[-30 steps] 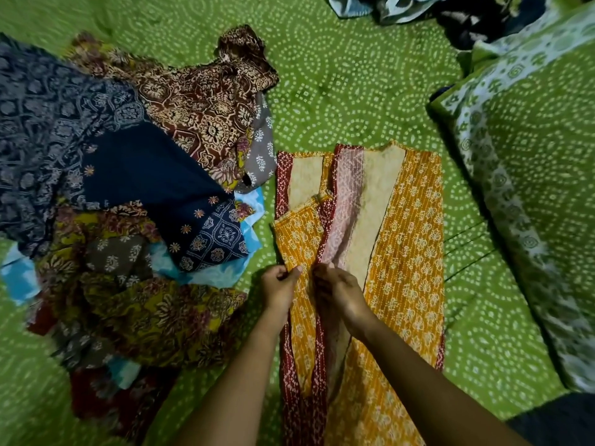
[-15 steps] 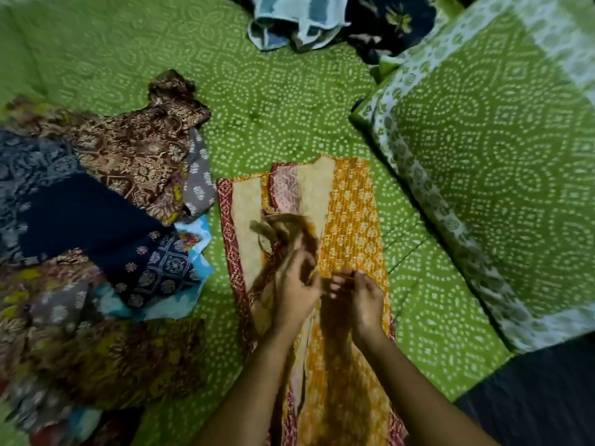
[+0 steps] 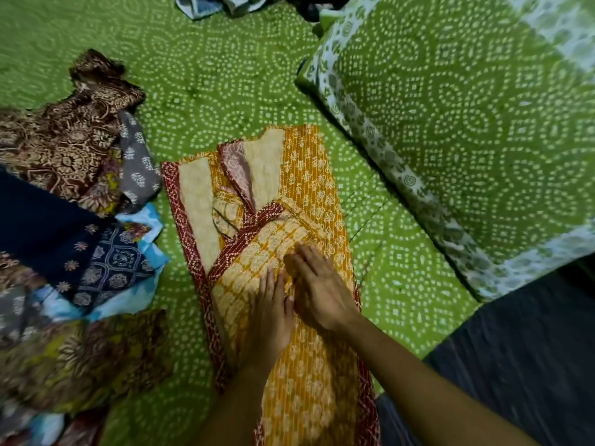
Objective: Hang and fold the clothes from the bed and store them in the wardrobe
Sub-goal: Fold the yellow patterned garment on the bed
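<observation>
Head view: orange garment point(image 3: 306, 175) stretches near to far.

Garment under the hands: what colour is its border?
Head view: dark red border, white-speckled, on orange garment.

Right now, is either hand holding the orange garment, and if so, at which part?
Nothing is held. The left hand and the right hand lie flat, fingers straight, on the folded part of the orange garment; neither has a grip.

Both hands point(image 3: 297, 300) press flat on the orange garment point(image 3: 309, 175).
</observation>
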Demonstrator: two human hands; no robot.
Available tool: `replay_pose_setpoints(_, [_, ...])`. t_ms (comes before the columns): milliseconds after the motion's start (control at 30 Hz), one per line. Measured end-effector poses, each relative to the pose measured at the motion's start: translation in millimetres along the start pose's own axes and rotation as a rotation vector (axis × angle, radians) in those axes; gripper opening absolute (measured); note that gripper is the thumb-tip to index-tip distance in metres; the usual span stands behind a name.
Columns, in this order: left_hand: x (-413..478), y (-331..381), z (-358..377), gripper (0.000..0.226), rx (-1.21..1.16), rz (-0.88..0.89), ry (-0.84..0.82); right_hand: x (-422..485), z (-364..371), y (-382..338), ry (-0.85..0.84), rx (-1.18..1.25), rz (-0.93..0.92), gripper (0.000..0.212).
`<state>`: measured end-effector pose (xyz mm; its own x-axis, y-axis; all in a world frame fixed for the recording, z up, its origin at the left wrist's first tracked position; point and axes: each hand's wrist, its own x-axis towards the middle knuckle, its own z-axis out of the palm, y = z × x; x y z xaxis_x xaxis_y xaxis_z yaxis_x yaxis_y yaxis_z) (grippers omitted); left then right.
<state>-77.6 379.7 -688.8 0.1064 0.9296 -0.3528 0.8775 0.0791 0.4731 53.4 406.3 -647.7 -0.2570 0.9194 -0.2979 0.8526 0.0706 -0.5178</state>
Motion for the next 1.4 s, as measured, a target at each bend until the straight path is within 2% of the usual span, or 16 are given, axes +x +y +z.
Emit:
replay_pose_setpoints(67, [0, -8, 2, 0.056, 0.009, 0.012, -0.113, 0, 9, 6, -0.171, -0.144, 0.026, 0.067])
replay_pose_setpoints(100, [1, -9, 1, 0.056, -0.027, 0.016, -0.122, 0, 11, 8, -0.199, -0.184, 0.052, 0.066])
replay_pose_setpoints(200, [-6, -8, -2, 0.054, -0.098, 0.029, -0.081, -7, 14, 5, -0.175, -0.203, 0.084, 0.063])
replay_pose_setpoints(400, [-57, -8, 5, 0.059, -0.059, 0.032, 0.022, -54, 36, -2, -0.163, -0.279, 0.076, 0.063])
replay_pose_setpoints(567, [-108, -22, 21, 0.053, -0.058, 0.107, 0.046, -110, 62, -1, -0.166, -0.306, 0.07, 0.06])
replay_pose_setpoints(733, [-168, -36, 40, 0.051, -0.06, 0.172, 0.042, -173, 82, -7, -0.088, -0.196, 0.098, 0.073])
replay_pose_setpoints(833, [-206, -44, 51, 0.046, -0.059, 0.156, 0.051, -206, 96, -8, -0.011, -0.057, 0.102, 0.064])
replay_pose_setpoints(900, [-228, -46, 53, 0.041, -0.114, 0.089, 0.113, -227, 102, -11, 0.082, 0.11, 0.152, 0.051])
replay_pose_setpoints(1000, [-248, -44, 50, 0.044, -0.233, -0.105, 0.245, -249, 104, -14, 0.197, 0.344, 0.322, 0.039])
replay_pose_setpoints(1100, [-255, -44, 44, 0.059, -0.356, -0.418, 0.355, -250, 102, -9, 0.269, 0.495, 0.579, 0.056])
replay_pose_setpoints(1167, [-257, -48, 41, 0.068, -0.483, -0.6, 0.316, -244, 101, 0, 0.235, 0.601, 0.737, 0.073])
replay_pose_setpoints(1200, [-258, -51, 41, 0.065, -0.565, -0.642, 0.282, -242, 101, 7, 0.212, 0.68, 0.778, 0.075])
replay_pose_setpoints(1333, [-261, -56, 42, 0.034, -0.907, -0.669, 0.129, -245, 100, 20, 0.116, 1.1, 0.804, 0.052])
replay_pose_setpoints(1400, [-262, -55, 38, 0.036, -0.985, -0.736, 0.084, -251, 100, 19, 0.065, 1.154, 0.757, 0.034])
